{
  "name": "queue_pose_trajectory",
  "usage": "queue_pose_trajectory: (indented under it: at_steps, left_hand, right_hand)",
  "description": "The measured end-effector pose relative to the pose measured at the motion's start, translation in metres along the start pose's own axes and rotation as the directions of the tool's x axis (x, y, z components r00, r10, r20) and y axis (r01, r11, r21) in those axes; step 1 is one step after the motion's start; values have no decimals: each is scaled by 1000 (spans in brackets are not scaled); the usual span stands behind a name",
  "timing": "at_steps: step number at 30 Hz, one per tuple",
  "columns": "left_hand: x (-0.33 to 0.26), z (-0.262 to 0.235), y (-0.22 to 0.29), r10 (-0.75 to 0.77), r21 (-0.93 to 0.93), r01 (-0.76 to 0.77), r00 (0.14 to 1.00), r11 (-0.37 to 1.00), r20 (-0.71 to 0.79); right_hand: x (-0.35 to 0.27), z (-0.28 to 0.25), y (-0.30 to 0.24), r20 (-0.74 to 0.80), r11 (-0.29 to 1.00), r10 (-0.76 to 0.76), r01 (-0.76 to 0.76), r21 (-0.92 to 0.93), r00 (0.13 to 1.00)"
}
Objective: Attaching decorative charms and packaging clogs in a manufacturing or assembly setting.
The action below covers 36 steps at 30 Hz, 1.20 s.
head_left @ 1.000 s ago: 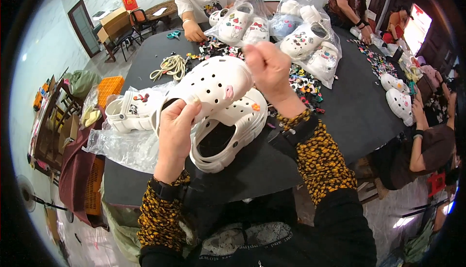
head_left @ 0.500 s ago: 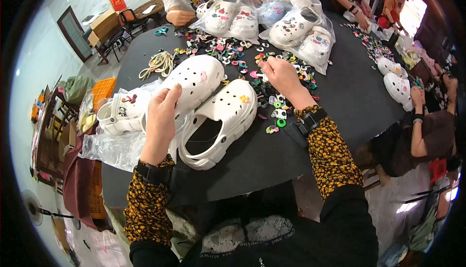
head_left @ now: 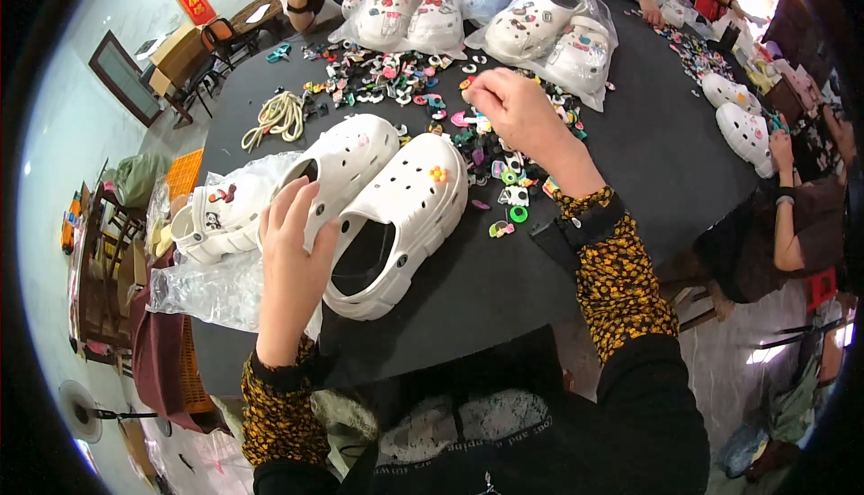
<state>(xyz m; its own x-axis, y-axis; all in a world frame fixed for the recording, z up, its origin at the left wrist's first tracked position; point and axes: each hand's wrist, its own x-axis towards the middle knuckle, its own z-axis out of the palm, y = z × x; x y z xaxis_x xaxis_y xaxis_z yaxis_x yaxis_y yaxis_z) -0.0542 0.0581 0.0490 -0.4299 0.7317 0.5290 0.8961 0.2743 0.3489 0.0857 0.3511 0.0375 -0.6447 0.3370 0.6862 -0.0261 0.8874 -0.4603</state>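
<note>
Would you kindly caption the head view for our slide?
Left hand steadies white clogs; right hand reaches into colourful charms on a black table.

I count two white perforated foam clogs (head_left: 378,198) unbagged before me, two more (head_left: 740,117) at far right edge, three clear plastic bags of clogs (head_left: 540,22), one cream rope coil (head_left: 277,115).
</note>
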Motion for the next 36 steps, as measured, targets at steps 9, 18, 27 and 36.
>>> queue_pose_trajectory:
  at_steps: [9,18,27,36]
  left_hand:
    - [-14,4,-2,100,59,-101,994,993,33]
    - [-42,-27,-1,-203,-351,221,975,910,88]
    - [-35,-7,-29,-235,-39,241,965,970,116]
    - [-15,-9,5,-340,28,345,903,938,264]
  right_hand:
    - [-8,11,-38,25,981,-5,0,196,1000]
    - [-18,6,-14,228,952,165,-215,219,960]
    - [-26,3,9,342,982,154,-183,53,927]
    - [-29,-21,-27,745,983,169,-162,-83,646]
